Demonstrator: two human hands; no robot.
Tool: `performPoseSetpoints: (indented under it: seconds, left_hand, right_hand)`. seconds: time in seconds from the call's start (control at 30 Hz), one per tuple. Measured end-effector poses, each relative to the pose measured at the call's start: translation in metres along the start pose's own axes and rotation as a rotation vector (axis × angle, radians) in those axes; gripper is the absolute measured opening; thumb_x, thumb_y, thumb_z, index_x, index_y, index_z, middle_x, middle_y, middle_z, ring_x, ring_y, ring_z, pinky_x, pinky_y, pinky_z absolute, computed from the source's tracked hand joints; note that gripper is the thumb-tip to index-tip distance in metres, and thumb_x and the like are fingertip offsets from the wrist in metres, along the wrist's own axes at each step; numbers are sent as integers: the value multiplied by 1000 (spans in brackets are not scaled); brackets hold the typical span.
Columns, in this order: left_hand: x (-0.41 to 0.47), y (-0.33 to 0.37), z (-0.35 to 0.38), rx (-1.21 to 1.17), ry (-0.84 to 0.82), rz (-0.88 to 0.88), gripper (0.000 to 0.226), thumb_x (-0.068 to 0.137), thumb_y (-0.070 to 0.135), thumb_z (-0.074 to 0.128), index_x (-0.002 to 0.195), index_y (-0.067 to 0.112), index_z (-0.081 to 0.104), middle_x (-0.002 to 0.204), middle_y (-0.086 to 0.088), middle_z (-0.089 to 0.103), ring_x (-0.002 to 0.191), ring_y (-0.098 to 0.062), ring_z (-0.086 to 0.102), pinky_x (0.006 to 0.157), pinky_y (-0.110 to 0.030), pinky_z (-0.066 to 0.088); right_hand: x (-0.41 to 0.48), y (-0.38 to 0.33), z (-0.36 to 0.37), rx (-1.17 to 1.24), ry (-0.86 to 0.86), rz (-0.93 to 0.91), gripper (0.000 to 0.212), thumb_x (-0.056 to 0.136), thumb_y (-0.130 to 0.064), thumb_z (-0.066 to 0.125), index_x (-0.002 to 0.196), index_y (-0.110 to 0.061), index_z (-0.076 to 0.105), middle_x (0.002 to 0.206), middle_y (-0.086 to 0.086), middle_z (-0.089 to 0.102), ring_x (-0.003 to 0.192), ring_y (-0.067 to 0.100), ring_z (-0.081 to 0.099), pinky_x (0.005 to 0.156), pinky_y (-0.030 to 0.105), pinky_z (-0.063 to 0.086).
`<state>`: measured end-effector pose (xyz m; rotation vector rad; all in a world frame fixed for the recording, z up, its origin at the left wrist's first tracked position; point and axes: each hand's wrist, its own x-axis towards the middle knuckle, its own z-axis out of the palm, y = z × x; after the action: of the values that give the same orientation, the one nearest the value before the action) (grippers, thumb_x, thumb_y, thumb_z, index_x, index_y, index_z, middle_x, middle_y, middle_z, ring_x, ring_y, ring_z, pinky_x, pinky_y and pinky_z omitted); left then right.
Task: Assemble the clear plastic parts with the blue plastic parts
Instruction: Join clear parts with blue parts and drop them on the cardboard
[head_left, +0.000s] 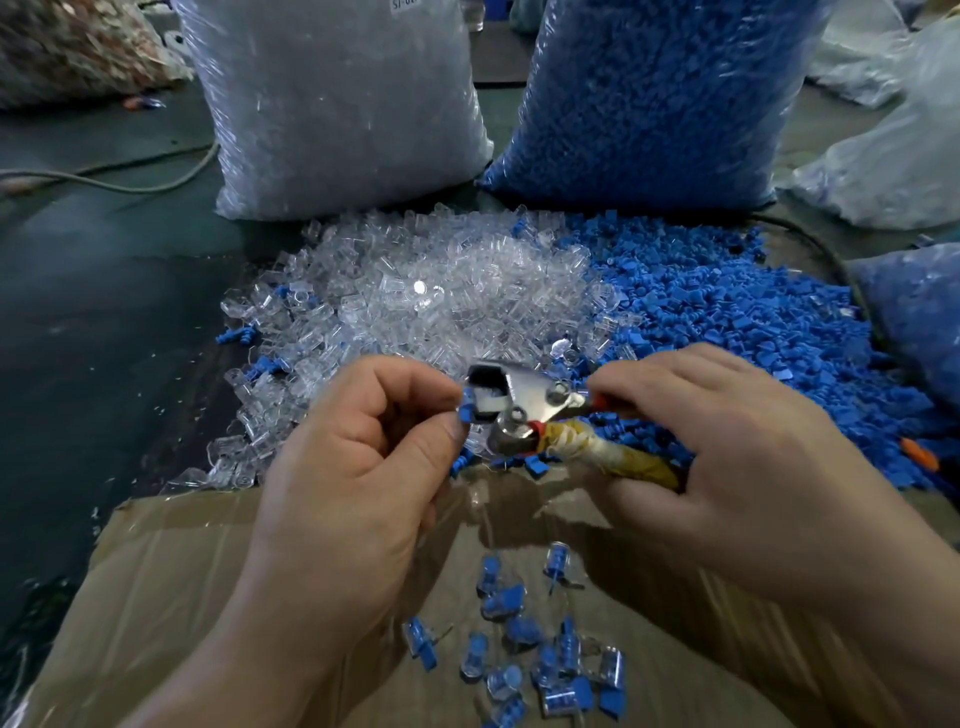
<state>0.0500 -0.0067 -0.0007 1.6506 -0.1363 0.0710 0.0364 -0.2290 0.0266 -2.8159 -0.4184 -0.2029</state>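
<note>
Clear plastic parts (426, 296) are lying in a loose heap just behind the metal hand tool (524, 410), spreading away to its left. Farther behind the tool on that same side, a tall bag of clear pieces (337, 104) is standing upright on the dark floor. To the left of the tool and touching its head, the left hand (358, 457) is curling its fingers inward, and the thumb and forefinger are pinching a small blue part (466, 414) against the tool's open metal head. Whether a clear piece is sitting in there too cannot be told.

Below the tool, a cardboard box (171, 597) is lying with its flaps open, and a scatter of assembled pieces (545, 649), clear shells with blue inside, is resting on its bottom.

Behind the tool and a little to its right, a bag of blue pieces (649, 93) is standing beside the clear one. To the right of the tool, the right hand (727, 452) is wrapping its fingers round the tool's two handles, one red and one bound in yellowish tape, and is holding the tool level over the near edge of the box. Blue plastic parts (753, 322) are lying in a wide heap behind and to the right of the tool, meeting the clear heap along a ragged line.
</note>
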Motion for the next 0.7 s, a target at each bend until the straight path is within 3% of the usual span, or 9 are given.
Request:
performPoseSetpoints:
  seconds: [0.13,0.27,0.43,0.57,0.7]
  left_hand:
    - [4,-7,-5,76,-22,-102,21,85,14,69,84,36,69,58,-1,63,44,-9,54,42,-18,45]
    - [1,-5,1,55,-134,-268,22,89,11,67,81,32,69,55,-6,65,37,-10,50,38,-15,41]
    - [2,-3,4,146,-108,-239,21,89,18,68,85,38,68,59,-7,68,39,-9,52,39,-15,42]
    - [-2,-6,9,209,-81,-188,19,87,24,68,86,43,66,58,1,68,40,-4,54,41,-13,42]
    - [-5,-10,12,293,-56,-78,13,79,37,65,91,42,66,61,9,68,48,-4,58,45,-23,46]
  right_hand:
    - [8,14,4,-117,13,131,66,75,-68,40,128,-32,53,105,-16,59,98,11,49,83,30,39]
    - [20,19,10,-275,-17,186,72,73,-77,38,127,-31,53,109,-7,61,102,20,48,88,40,38]
    - [24,21,8,-270,-75,210,77,73,-78,35,134,-32,48,124,-7,56,115,20,42,99,40,30]
    - [16,-2,8,-131,121,43,55,85,-66,41,121,-28,60,114,-9,62,107,16,54,94,41,42]
    - [12,-34,20,-87,107,-215,15,92,-38,53,92,-26,62,86,-7,63,80,17,58,75,33,41]
